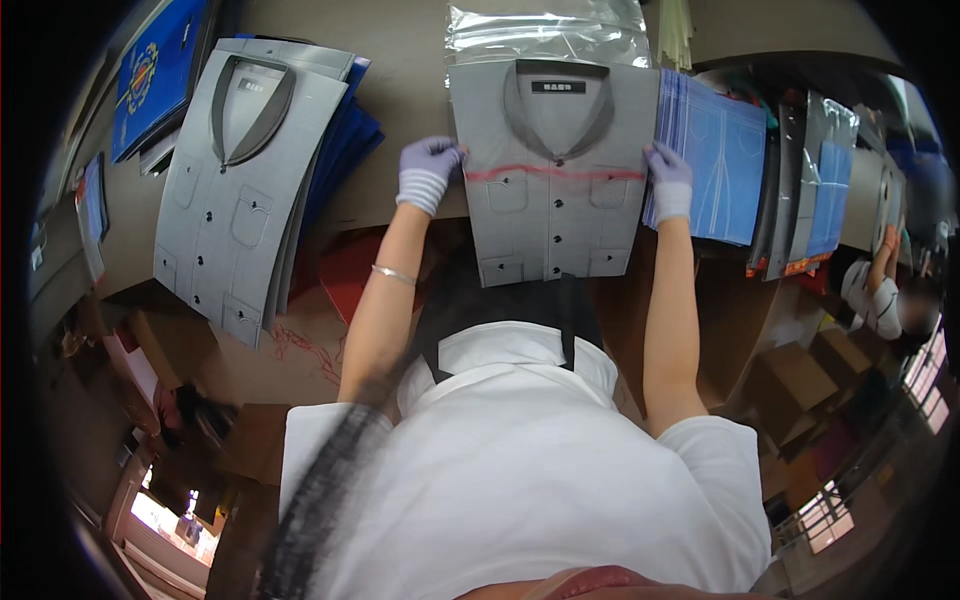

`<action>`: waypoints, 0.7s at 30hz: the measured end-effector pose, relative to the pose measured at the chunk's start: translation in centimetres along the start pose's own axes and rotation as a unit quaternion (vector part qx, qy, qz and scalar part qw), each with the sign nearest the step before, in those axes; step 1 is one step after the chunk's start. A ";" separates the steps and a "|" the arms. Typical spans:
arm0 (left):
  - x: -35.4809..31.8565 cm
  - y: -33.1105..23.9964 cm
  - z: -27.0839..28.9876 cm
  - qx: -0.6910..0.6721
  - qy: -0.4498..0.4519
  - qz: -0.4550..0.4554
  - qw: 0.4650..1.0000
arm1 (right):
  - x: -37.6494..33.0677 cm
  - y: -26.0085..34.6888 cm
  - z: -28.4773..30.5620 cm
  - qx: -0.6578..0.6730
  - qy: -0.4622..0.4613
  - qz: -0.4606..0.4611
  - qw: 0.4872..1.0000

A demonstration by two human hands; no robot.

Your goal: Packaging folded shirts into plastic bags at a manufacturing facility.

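A grey shirt-shaped packaging sheet (545, 230), printed with a collar, buttons and pockets, lies in front of me over the table edge. Across its chest runs a thin red string (555, 172), slightly wavy. My left hand (430, 165), in a pale purple glove with a striped cuff, is closed at the sheet's left edge beside one end of the string. At the right edge my right hand (668, 172), gloved alike, has its fingers pinched near the string's other end. The string's ends are hidden at the fingertips and the sheet's edges.
A fanned stack of similar grey shirt-printed sheets (250, 190) stands left, with blue packaging (150, 85) behind. Clear plastic (545, 35) lies beyond the middle sheet. Blue printed sheets (715, 160) stand right. Cardboard boxes (790, 385) and tangled red string are below; another person works far right.
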State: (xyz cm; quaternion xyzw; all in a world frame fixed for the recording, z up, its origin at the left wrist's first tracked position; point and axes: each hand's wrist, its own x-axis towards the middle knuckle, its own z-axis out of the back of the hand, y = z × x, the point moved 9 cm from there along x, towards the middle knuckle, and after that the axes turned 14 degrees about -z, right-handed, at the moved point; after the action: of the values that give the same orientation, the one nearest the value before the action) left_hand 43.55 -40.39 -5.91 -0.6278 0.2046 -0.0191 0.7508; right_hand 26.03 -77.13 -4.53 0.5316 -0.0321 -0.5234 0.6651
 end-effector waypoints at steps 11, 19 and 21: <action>-17.2 10.3 0.4 0.211 0.306 0.003 0.928 | -17.5 -22.8 0.1 0.243 0.151 -0.256 0.924; -19.2 -7.1 -2.0 -0.045 0.408 -0.009 0.912 | -17.5 -8.3 -1.2 0.308 0.121 -0.107 0.938; -20.4 -9.6 -2.5 -0.067 0.450 -0.070 0.888 | -23.2 3.6 4.8 0.258 -0.004 0.075 0.963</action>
State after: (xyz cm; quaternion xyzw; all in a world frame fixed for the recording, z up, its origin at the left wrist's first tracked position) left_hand 26.21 -38.87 8.65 -0.6137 0.4764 -0.3386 0.5308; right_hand 15.06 -63.84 12.12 0.6789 -0.2085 -0.4485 0.5427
